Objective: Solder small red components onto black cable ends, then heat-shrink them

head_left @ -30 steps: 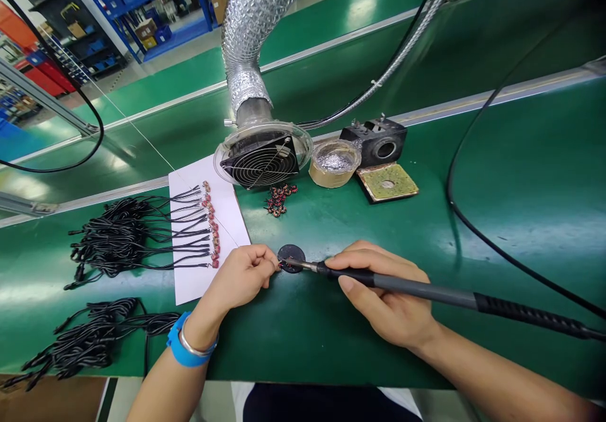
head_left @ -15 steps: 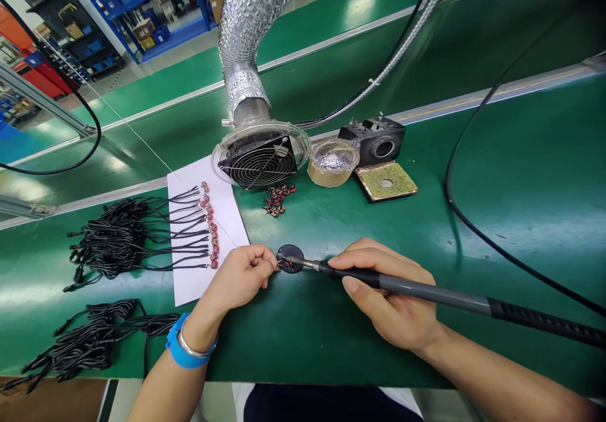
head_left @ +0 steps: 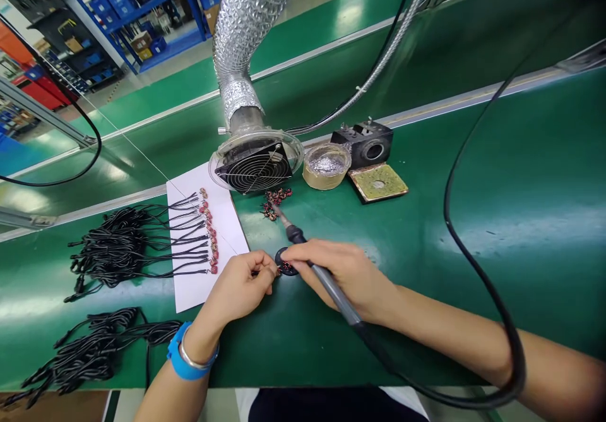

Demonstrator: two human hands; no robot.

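Note:
My left hand (head_left: 240, 285) is closed in a pinch at the left edge of a small black disc (head_left: 283, 257) lying on the green bench (head_left: 426, 232); what it pinches is too small to name. My right hand (head_left: 345, 275) grips a soldering iron (head_left: 326, 281), its fingertips resting on the disc, where a small red part shows. The iron's tip (head_left: 277, 210) points away from me toward a pile of small red-and-black coils (head_left: 275, 198).
A fume extractor fan (head_left: 255, 167) on a foil duct stands behind. Beside it sit a tin of solder (head_left: 326, 165), a black iron holder (head_left: 364, 143) and a yellow sponge (head_left: 377, 184). White paper (head_left: 201, 283) holds wired coils (head_left: 208, 229); black cable bundles (head_left: 95, 346) lie left.
My right hand swung the soldering iron round: its tip left the disc and now points toward the coil pile, and the fingers came onto the disc. The left hand stayed put.

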